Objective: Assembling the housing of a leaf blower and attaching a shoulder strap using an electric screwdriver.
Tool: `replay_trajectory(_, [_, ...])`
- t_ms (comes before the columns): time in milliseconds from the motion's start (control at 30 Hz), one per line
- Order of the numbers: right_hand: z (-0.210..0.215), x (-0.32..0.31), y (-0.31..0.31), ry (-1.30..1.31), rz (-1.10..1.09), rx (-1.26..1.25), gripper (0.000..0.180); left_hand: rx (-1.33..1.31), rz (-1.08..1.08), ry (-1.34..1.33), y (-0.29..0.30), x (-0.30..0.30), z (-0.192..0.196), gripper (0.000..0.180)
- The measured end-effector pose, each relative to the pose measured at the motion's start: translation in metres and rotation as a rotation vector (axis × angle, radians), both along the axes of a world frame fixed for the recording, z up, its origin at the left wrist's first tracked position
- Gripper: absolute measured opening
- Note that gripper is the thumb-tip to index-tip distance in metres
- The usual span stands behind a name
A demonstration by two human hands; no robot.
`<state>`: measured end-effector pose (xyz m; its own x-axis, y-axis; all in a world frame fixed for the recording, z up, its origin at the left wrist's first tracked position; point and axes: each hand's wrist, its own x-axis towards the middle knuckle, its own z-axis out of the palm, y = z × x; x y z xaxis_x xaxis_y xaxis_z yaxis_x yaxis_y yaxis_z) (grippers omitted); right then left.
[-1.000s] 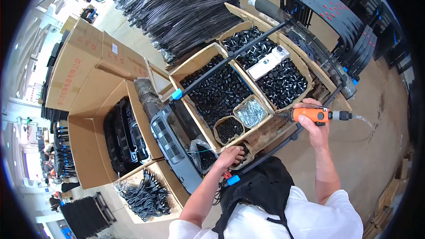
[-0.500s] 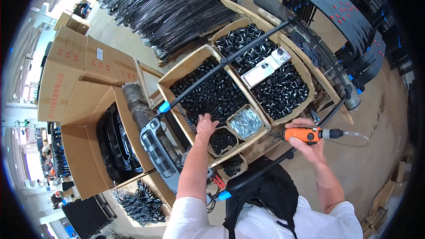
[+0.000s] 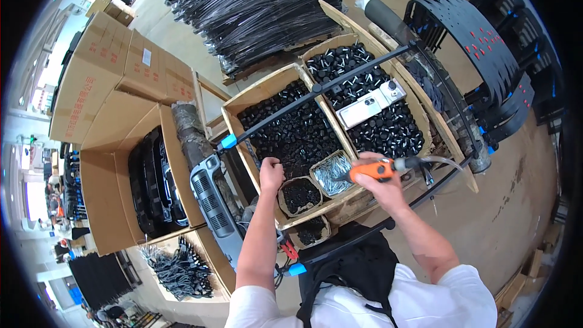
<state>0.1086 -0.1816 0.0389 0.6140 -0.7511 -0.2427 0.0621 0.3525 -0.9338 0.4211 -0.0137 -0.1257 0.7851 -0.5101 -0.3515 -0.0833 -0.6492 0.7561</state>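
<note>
My right hand (image 3: 384, 189) grips an orange power screwdriver (image 3: 378, 170), its tip pointing left over a small box of silver screws (image 3: 332, 173). A clear tube trails off the tool's other end. At the left wall of the wooden bin, my left hand (image 3: 271, 174) is curled closed; whatever its fingers hold is hidden. Black plastic caps (image 3: 291, 127) fill most of that bin. Beside the screws sits a small box of tiny black parts (image 3: 300, 195). A black metal frame (image 3: 340, 80) with blue wrapped spots lies across the bins.
Black knobs with bolts (image 3: 388, 130) fill the right bin, a silver metal fixture (image 3: 370, 104) over them. At left stand a grey machine (image 3: 214, 206), an open carton (image 3: 100, 194) and bundled cables (image 3: 179, 270). Wrapped black bars (image 3: 255, 12) are piled behind; curved black panels (image 3: 467, 42) stand at right.
My right hand has brought the screwdriver left, over the screw box. My left hand has drawn back from the black caps, its fingers now curled in. The whole view has shifted slightly.
</note>
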Motion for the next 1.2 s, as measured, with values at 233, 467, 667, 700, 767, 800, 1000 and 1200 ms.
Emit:
replay_trajectory(233, [-0.118,0.093,-0.012,0.024,-0.113,0.155,0.052,-0.546,0.343,0.766,0.064,-0.116,0.118,0.031])
replay_trajectory(467, [-0.174,0.137,-0.024,0.469,0.045,-0.104,0.027,-0.624,0.489,0.889,0.162,-0.204,0.144,0.034])
replay_trajectory(667, [-0.154,0.093,-0.020,0.772,0.621,-0.636,0.030,-0.768,0.531,0.844,0.166,-0.216,0.145,0.033])
replay_trajectory(700, [-0.146,0.086,-0.016,0.853,0.718,-0.927,0.028,-0.767,0.519,0.839,0.165,-0.215,0.145,0.032])
replay_trajectory(767, [-0.150,0.067,-0.005,0.978,0.827,-1.159,0.027,-0.729,0.489,0.836,0.158,-0.212,0.144,0.028])
replay_trajectory(800, [-0.175,0.059,-0.005,1.073,0.884,-1.192,0.018,-0.712,0.443,0.874,0.152,-0.210,0.143,0.028])
replay_trajectory(1000, [-0.207,0.055,0.000,1.062,1.194,-1.276,0.024,-0.593,0.297,0.939,0.167,-0.214,0.131,0.027])
replay_trajectory(1200, [-0.205,0.055,-0.002,1.056,1.006,-1.263,0.024,-0.637,0.328,0.843,0.176,-0.223,0.163,0.017])
